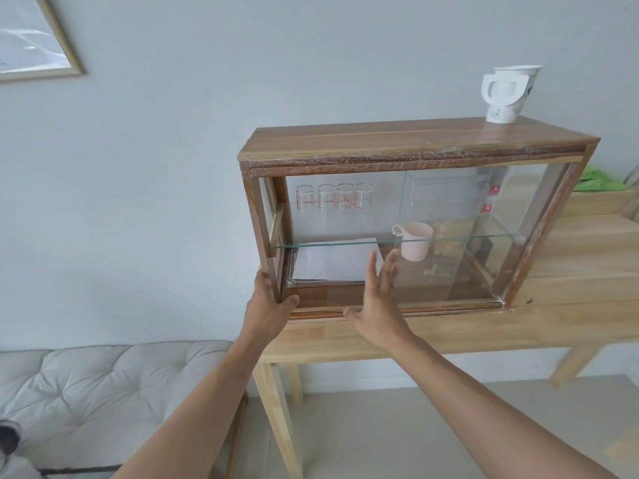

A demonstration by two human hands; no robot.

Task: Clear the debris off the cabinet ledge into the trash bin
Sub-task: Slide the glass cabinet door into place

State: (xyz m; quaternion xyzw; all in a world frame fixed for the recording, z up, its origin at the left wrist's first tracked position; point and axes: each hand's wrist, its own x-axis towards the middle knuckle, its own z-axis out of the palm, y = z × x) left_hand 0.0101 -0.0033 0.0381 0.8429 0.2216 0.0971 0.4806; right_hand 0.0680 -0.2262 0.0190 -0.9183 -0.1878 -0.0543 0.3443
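Cabinet (pixel 415 143) of dark wood with glass front stands on a pale wooden table (pixel 484 326) against the wall. The left hand (pixel 269 302) wraps the cabinet's lower left corner post, fingers behind the post and hidden, thumb lying along the bottom rail. The right hand (pixel 377 299) is spread flat and open, fingers up against the sliding glass near its middle, holding nothing; its outline is blurred. On the cabinet top, at the far right, sits a crumpled paper cup (pixel 508 93) with a folded handle, upright and dented on one side. Behind the glass, four measuring glasses (pixel 333 200) line up on the upper level, a pink mug (pixel 415 240) rests by the glass shelf (pixel 345 244), and white paper (pixel 332 262) lies on the floor below. Reflections cloud the right half, so the yellowish objects beside the mug cannot be made out. No trash bin shows. A grey cushioned seat (pixel 103 385) and a picture frame (pixel 52 46) are cut off at the left edge, something green (pixel 598 179) at the right
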